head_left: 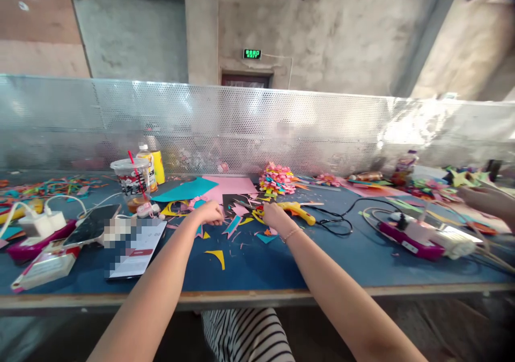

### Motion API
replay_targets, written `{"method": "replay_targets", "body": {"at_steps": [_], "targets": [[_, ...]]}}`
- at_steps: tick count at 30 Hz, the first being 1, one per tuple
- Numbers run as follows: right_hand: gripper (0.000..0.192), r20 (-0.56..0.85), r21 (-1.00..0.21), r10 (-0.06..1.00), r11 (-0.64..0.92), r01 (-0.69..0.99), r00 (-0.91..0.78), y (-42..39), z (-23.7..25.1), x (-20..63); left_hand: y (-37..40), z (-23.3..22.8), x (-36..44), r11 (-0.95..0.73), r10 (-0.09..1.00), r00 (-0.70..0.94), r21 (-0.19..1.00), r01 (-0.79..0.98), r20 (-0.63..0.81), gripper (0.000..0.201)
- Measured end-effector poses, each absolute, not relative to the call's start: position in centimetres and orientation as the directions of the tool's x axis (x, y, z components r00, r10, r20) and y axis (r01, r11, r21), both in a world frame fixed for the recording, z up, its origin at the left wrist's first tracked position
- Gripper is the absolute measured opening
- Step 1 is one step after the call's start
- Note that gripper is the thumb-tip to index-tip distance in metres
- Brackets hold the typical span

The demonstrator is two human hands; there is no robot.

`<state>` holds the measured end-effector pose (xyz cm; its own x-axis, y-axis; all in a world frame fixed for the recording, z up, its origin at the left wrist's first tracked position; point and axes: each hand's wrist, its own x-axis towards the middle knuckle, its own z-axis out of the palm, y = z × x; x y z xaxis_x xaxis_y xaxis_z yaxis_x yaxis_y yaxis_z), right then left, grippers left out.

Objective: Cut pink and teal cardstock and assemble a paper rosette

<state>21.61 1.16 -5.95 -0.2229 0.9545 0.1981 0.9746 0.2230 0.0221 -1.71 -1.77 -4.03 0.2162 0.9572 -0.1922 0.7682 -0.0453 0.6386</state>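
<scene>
At the left of the frame a phone (93,223) and a lidded drink cup (131,182) stand on my desk (362,255). My left hand (209,213) has its fingers curled onto paper scraps (237,220) at centre. My right hand (273,216) rests by the yellow glue gun (295,211); I cannot tell its grip. The gun's long axis runs left-right, nozzle leftward. Many pieces are cut; loose scraps remain.

Concrete walls (341,29), perforated metal screen (241,126), green exit sign (252,54)

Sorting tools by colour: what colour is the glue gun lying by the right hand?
Yellow. The glue gun shows best in the head view, just beyond the right hand.
</scene>
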Motion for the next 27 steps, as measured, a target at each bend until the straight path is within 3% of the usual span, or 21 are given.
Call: {"method": "replay_targets", "body": {"at_steps": [2, 4, 11, 15, 16, 19, 22, 27], "targets": [[0.03, 0.211, 0.004, 0.955, 0.21, 0.978, -0.207, 1.0, -5.9, 21.7, -1.6, -4.2, -1.5, -0.242, 0.964, 0.263, 0.507, 0.827, 0.03, 0.014], [0.03, 0.226, -0.019, 0.952, 0.218, 0.976, -0.208, 0.9, -5.7, 21.9, -1.5, -4.4, -1.3, -0.312, 0.947, 0.311, 0.471, 0.825, 0.084, 0.017], [0.016, 0.3, -0.176, 0.934, 0.254, 0.951, -0.194, 1.1, -4.6, 22.2, -2.0, -4.4, -1.5, -0.211, 0.96, 0.132, 0.325, 0.922, 0.249, 0.013], [0.015, 0.409, -0.404, 0.89, 0.376, 0.834, -0.203, 2.0, -4.9, 20.5, -2.0, -4.0, -1.8, -0.23, 0.973, 0.215, 0.341, 0.911, 0.079, 0.019], [0.016, 0.466, -0.54, 0.865, 0.445, 0.715, -0.186, 2.3, -5.2, 19.9, -2.0, -3.8, -1.9, -0.229, 0.971, 0.24, 0.341, 0.912, 0.011, 0.023], [0.025, 0.554, -0.69, 0.818, 0.555, 0.464, -0.155, 2.5, -6.6, 17.9, -2.2, -3.2, -2.1, -0.201, 0.953, 0.266, 0.35, 0.915, -0.148, 0.031], [0.035, 0.584, -0.736, 0.792, 0.608, 0.297, -0.174, 2.1, -7.6, 16.5, -2.3, -2.8, -2.2, -0.193, 0.939, 0.279, 0.361, 0.912, -0.203, 0.028], [0.031, 0.542, -0.744, 0.809, 0.588, 0.316, -0.229, 0.9, -7.9, 15.3, -2.1, -3.3, -1.9, -0.228, 0.914, 0.328, 0.368, 0.902, -0.24, 0.025]]}}
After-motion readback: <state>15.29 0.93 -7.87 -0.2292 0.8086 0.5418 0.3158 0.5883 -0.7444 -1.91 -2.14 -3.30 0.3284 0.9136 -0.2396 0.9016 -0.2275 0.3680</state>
